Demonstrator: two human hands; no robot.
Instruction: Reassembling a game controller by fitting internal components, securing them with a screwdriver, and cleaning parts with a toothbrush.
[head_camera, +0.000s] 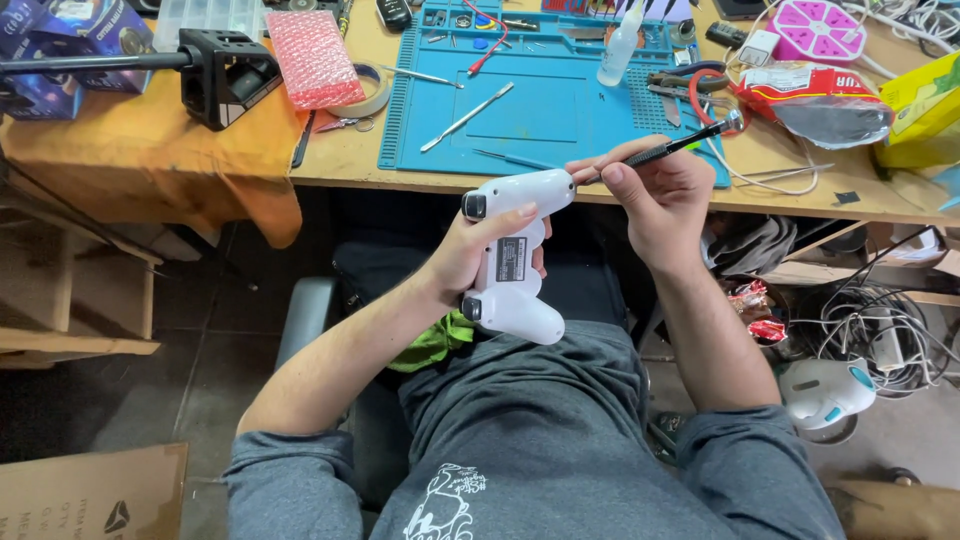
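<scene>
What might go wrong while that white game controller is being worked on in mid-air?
The thin black screwdriver in the right hand could slip off the white plastic game controller. The left hand holds it over the lap, off the blue work mat, so loosened screws might drop.

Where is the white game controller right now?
In the head view, the white plastic game controller sits mid-frame, held in the left hand below the wooden table edge, beside the right hand with its thin black screwdriver.

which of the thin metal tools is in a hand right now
The black-handled screwdriver, pinched in the right hand against the white controller. The silver spudger lies untouched on the blue mat.
</scene>
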